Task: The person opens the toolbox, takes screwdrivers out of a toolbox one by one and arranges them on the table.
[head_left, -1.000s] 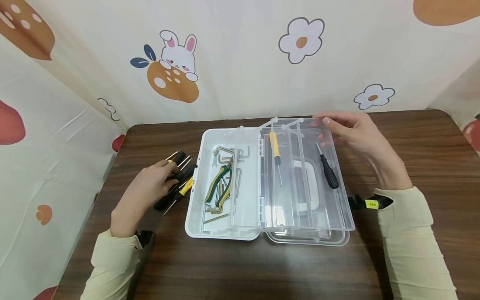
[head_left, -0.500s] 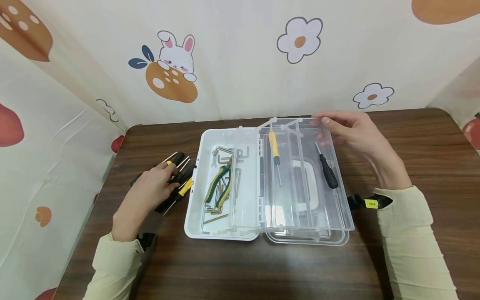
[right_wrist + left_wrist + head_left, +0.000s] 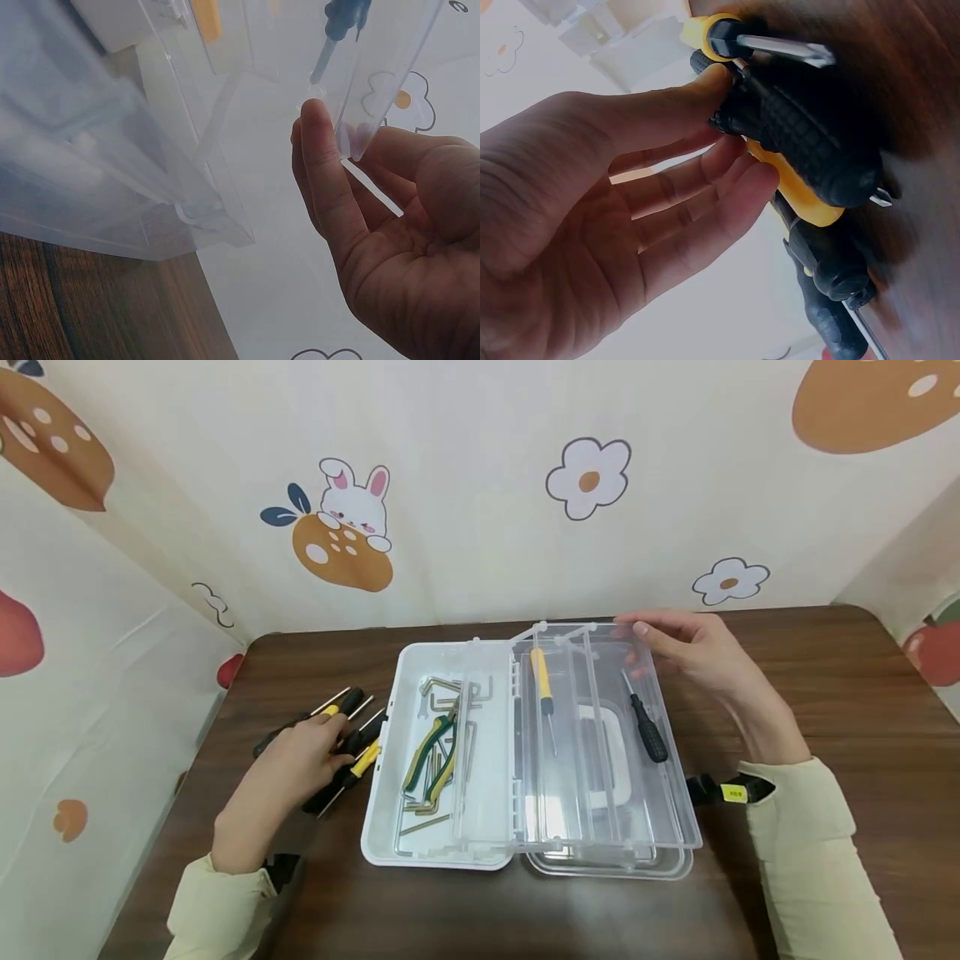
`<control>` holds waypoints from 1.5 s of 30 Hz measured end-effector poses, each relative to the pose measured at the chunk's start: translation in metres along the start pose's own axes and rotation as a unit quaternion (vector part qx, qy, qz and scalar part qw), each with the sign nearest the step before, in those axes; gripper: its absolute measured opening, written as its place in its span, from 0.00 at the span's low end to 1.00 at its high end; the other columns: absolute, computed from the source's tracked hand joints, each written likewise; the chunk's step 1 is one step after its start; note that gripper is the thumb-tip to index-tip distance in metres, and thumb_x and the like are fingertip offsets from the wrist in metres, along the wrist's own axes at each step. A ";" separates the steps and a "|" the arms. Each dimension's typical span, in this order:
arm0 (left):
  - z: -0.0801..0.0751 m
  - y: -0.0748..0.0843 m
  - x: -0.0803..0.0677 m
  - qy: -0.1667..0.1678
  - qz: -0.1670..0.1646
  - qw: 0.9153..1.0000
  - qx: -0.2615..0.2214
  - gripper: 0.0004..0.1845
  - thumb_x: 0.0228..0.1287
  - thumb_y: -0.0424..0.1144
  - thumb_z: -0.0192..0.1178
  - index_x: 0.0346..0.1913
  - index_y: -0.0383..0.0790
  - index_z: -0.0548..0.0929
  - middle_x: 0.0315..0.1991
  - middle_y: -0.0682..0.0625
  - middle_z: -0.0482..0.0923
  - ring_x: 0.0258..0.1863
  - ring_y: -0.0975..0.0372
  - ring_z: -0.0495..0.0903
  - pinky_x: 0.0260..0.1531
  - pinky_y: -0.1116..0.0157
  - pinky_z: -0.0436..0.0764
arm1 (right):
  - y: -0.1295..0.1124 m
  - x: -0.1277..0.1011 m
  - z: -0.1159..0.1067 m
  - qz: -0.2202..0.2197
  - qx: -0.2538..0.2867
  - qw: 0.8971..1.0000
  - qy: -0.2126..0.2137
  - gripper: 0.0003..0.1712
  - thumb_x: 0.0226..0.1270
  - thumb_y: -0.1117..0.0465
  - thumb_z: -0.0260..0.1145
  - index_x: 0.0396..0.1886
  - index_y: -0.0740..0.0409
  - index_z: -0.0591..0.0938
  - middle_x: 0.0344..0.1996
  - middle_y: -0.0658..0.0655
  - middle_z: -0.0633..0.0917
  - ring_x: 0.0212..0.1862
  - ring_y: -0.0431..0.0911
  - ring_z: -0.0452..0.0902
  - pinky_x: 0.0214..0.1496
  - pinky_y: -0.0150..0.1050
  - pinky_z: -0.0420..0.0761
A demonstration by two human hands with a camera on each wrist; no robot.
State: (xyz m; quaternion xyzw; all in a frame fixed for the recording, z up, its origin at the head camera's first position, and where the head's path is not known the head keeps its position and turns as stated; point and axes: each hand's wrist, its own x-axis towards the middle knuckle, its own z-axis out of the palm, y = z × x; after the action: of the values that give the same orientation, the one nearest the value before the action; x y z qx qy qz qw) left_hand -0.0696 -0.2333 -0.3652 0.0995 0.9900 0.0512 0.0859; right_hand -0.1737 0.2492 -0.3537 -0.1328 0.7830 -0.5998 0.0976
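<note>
In the head view, my left hand (image 3: pixel 300 764) is at a pile of screwdrivers left of the white toolbox (image 3: pixel 405 681). Its thumb and fingers pinch a black-handled screwdriver (image 3: pixel 733 116), partly hidden by the hand. A larger black ridged handle (image 3: pixel 821 146) and a yellow-black screwdriver (image 3: pixel 365 762) lie close by. My right hand (image 3: pixel 697 656) pinches the far right corner of the clear divided tray (image 3: pixel 570 822), thumb on top and fingers beneath. In the tray lie a yellow-handled screwdriver (image 3: pixel 542 681) and a black one (image 3: pixel 648 731).
Green-yellow pliers (image 3: pixel 422 752) and several hex keys (image 3: pixel 441 685) lie in the white toolbox base. Under the tray is the clear lid (image 3: pixel 652 867), swung open to the right. A patterned wall covering (image 3: pixel 465 527) rises behind the brown table (image 3: pixel 585 918).
A black handle has come into view just left of my left hand, which shifts slightly within the pile. The head view has tilted up a little. My right hand keeps its grip on the tray.
</note>
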 end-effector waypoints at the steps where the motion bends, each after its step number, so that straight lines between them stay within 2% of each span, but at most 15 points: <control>1: 0.001 0.000 -0.002 -0.003 -0.002 1.000 -0.001 0.13 0.63 0.35 0.74 0.44 0.35 0.82 0.32 0.46 0.79 0.26 0.58 0.76 0.28 0.58 0.80 | 0.001 -0.001 0.001 0.002 0.006 1.000 -0.001 0.21 0.79 0.56 0.63 0.65 0.59 0.83 0.49 0.43 0.90 0.40 0.42 0.88 0.44 0.40 0.91; 7: -0.001 0.001 -0.005 -0.013 -0.012 1.000 -0.002 0.14 0.63 0.36 0.74 0.45 0.35 0.82 0.34 0.45 0.81 0.27 0.57 0.76 0.29 0.57 0.82 | 0.002 -0.003 0.003 0.003 0.020 1.000 -0.004 0.20 0.79 0.57 0.64 0.65 0.58 0.83 0.50 0.45 0.91 0.40 0.43 0.88 0.43 0.41 0.91; 10: -0.005 0.002 -0.004 -0.003 -0.008 1.000 0.001 0.13 0.62 0.36 0.75 0.44 0.36 0.82 0.35 0.44 0.82 0.27 0.56 0.77 0.30 0.55 0.84 | 0.001 -0.002 0.004 0.005 0.019 1.000 -0.001 0.20 0.79 0.56 0.63 0.65 0.59 0.83 0.50 0.46 0.91 0.40 0.43 0.88 0.44 0.41 0.91; 18: -0.021 0.015 -0.002 0.054 0.056 0.997 0.004 0.10 0.60 0.32 0.75 0.40 0.38 0.83 0.36 0.45 0.83 0.27 0.59 0.78 0.29 0.58 0.83 | 0.000 -0.002 0.003 0.002 0.031 1.000 -0.004 0.20 0.79 0.57 0.63 0.65 0.59 0.83 0.50 0.46 0.91 0.39 0.42 0.88 0.44 0.41 0.91; 23: -0.033 0.028 -0.002 0.074 0.082 0.994 0.020 0.12 0.60 0.31 0.75 0.44 0.37 0.84 0.37 0.45 0.83 0.26 0.59 0.77 0.29 0.58 0.84 | 0.001 -0.001 0.004 -0.001 0.041 0.999 -0.009 0.20 0.79 0.58 0.63 0.64 0.60 0.83 0.50 0.47 0.91 0.39 0.42 0.88 0.45 0.41 0.91; 29: -0.046 0.050 0.005 0.088 0.123 0.988 0.026 0.15 0.60 0.31 0.76 0.49 0.37 0.85 0.42 0.43 0.85 0.29 0.57 0.79 0.33 0.57 0.86 | 0.000 -0.001 0.004 0.007 0.024 1.000 -0.001 0.21 0.79 0.55 0.63 0.65 0.58 0.83 0.49 0.45 0.91 0.40 0.43 0.89 0.45 0.41 0.91; 33: -0.052 0.066 0.013 0.084 0.178 0.980 0.037 0.18 0.59 0.32 0.76 0.51 0.38 0.84 0.42 0.44 0.85 0.33 0.58 0.81 0.37 0.59 0.88 | 0.000 -0.001 0.003 0.007 0.029 1.000 0.001 0.20 0.79 0.56 0.63 0.65 0.59 0.83 0.49 0.44 0.91 0.40 0.43 0.89 0.45 0.41 0.91; 37: -0.059 0.083 0.019 0.080 0.234 0.968 0.054 0.17 0.61 0.34 0.76 0.52 0.41 0.84 0.42 0.47 0.84 0.36 0.58 0.81 0.39 0.61 0.88 | 0.000 -0.001 0.004 0.006 0.024 1.000 0.001 0.20 0.80 0.56 0.63 0.65 0.59 0.83 0.48 0.43 0.91 0.39 0.42 0.89 0.45 0.41 0.91; 45: -0.075 0.121 0.030 0.089 0.304 0.946 0.074 0.16 0.65 0.35 0.73 0.54 0.44 0.85 0.45 0.50 0.84 0.39 0.60 0.79 0.37 0.66 0.84 | -0.001 -0.001 0.004 0.008 0.018 1.000 0.003 0.21 0.80 0.55 0.63 0.65 0.60 0.82 0.49 0.45 0.91 0.40 0.42 0.89 0.44 0.41 0.91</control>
State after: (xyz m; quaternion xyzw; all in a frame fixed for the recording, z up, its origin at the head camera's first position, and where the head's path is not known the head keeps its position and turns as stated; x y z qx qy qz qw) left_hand -0.0898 -0.1158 -0.2823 0.3965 0.9175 0.0100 -0.0298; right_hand -0.1713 0.2454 -0.3540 -0.1236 0.7732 -0.6135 0.1025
